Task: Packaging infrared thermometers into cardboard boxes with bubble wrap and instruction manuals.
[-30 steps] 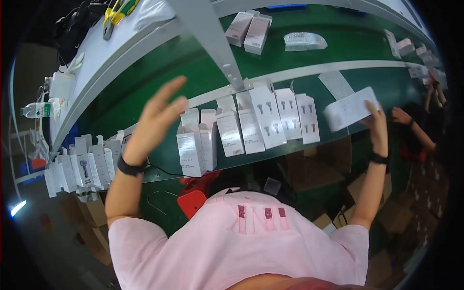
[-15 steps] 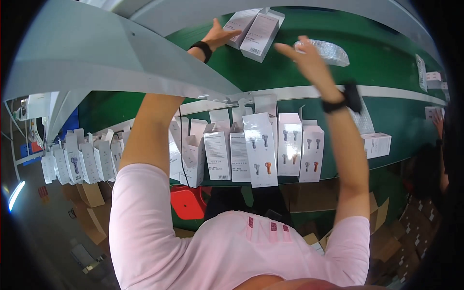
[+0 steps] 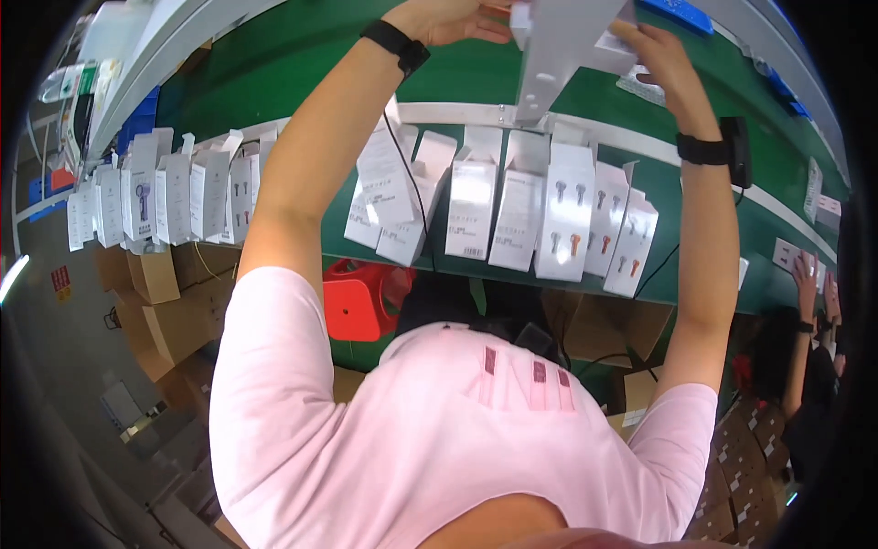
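Both my hands reach to the far edge of the view, on either side of a grey upright post. My left hand (image 3: 457,25) is at the left end of a white box (image 3: 520,26), its fingers bent toward it. My right hand (image 3: 666,62) has its fingers closed over the right end of a white box (image 3: 611,57). The post hides the middle, so I cannot tell if it is one box or two. Closer to me stands a row of white boxes with open flaps, among them a printed box (image 3: 564,220) showing small handheld devices.
The grey post (image 3: 562,64) rises between my hands. More open-topped white boxes (image 3: 142,192) line the left edge. A dark cable hangs across the row. A red stool (image 3: 352,306) and cartons (image 3: 174,320) are below. At far right, another person's hands (image 3: 807,279) touch a white box.
The view has shifted, and the nearer row now appears higher. My hands have closed in on the white boxes at the back, which are now partly behind the post.
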Tool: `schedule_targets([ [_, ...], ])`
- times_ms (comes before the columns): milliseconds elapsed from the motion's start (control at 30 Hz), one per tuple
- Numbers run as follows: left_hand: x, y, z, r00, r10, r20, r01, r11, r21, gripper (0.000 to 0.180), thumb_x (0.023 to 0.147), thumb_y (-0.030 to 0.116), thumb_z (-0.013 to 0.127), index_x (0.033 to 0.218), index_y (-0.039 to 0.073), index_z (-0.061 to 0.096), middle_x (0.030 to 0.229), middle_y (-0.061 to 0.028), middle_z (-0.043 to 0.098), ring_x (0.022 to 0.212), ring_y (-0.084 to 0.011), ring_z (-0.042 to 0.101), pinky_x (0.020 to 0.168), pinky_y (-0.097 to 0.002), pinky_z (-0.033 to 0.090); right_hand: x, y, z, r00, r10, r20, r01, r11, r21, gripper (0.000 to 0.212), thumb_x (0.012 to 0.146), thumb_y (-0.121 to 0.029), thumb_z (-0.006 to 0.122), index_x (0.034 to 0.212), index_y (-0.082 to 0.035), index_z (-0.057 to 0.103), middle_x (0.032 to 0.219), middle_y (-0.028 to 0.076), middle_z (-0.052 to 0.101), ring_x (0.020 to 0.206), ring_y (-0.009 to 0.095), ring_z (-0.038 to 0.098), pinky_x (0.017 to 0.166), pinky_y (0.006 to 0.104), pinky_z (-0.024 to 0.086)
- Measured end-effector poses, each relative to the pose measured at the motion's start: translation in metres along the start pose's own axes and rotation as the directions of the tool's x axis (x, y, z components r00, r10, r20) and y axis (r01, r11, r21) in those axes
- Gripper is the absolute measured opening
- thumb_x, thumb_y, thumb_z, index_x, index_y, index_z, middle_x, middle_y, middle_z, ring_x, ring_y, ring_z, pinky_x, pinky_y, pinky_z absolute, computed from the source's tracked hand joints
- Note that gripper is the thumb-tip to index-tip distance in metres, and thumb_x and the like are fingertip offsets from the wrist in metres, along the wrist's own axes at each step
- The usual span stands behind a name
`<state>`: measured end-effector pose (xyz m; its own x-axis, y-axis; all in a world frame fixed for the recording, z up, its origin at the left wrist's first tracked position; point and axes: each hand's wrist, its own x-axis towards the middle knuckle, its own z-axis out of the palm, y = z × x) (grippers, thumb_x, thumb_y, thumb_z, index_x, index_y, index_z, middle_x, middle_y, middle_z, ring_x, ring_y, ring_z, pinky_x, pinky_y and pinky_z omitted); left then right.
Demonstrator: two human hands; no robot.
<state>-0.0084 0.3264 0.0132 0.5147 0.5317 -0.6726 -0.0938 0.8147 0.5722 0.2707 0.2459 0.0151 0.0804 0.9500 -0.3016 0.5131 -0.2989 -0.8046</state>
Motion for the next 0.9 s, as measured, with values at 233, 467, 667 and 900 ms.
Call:
schedule_targets([
  [233, -0.002, -0.031, -0.001, 0.9, 0.374, 0.223, -0.42, 0.88, 0.223, 0.027, 0.098, 0.022, 0.048, 0.123, 0.019, 0.058, 0.1, -0.0056, 0.065, 0.073, -0.0173, 0.056, 0.074, -0.037, 0.048, -0.034, -0.021, 0.031, 0.999, -0.004, -0.039, 0.024, 0.858, 0.513, 0.042, 0.092, -0.029, 0.059, 0.125, -0.003, 0.052, 0.12, 0.011, 0.057, 0.108, 0.021, 0.057, 0.09, 0.0361, 0.052],
  [467, -0.066, -0.047, -0.053, 0.892, 0.447, 0.059, -0.451, 0.883, 0.129, 0.039, 0.088, 0.035, 0.065, 0.123, 0.021, 0.058, 0.095, -0.0019, 0.067, 0.084, -0.0164, 0.064, 0.075, -0.0391, 0.047, -0.063, -0.028, 0.06, 0.929, -0.041, -0.368, 0.254, 0.794, 0.552, 0.043, 0.09, -0.022, 0.064, 0.125, -0.002, 0.051, 0.121, 0.011, 0.059, 0.105, 0.023, 0.06, 0.088, 0.0352, 0.051],
  [667, -0.184, -0.139, -0.083, 0.837, 0.526, -0.153, -0.455, 0.823, 0.34, 0.041, 0.086, 0.029, 0.069, 0.115, 0.002, 0.061, 0.098, -0.0101, 0.067, 0.087, -0.0137, 0.064, 0.077, -0.0315, 0.051, -0.204, 0.013, 0.027, 0.883, 0.135, -0.449, 0.116, 0.865, 0.489, 0.045, 0.087, -0.026, 0.068, 0.122, -0.001, 0.053, 0.12, 0.009, 0.058, 0.109, 0.019, 0.057, 0.092, 0.0337, 0.047],
  [900, -0.219, -0.261, -0.048, 0.95, 0.31, -0.038, -0.22, 0.752, 0.622, 0.058, 0.085, 0.04, 0.067, 0.117, -0.007, 0.054, 0.095, -0.0176, 0.064, 0.08, -0.0269, 0.062, 0.072, -0.0364, 0.049, -0.323, -0.017, 0.151, 0.983, 0.08, -0.164, -0.011, 0.922, 0.387, 0.042, 0.093, -0.023, 0.06, 0.127, 0.0, 0.049, 0.115, 0.006, 0.058, 0.104, 0.013, 0.053, 0.094, 0.0285, 0.04],
])
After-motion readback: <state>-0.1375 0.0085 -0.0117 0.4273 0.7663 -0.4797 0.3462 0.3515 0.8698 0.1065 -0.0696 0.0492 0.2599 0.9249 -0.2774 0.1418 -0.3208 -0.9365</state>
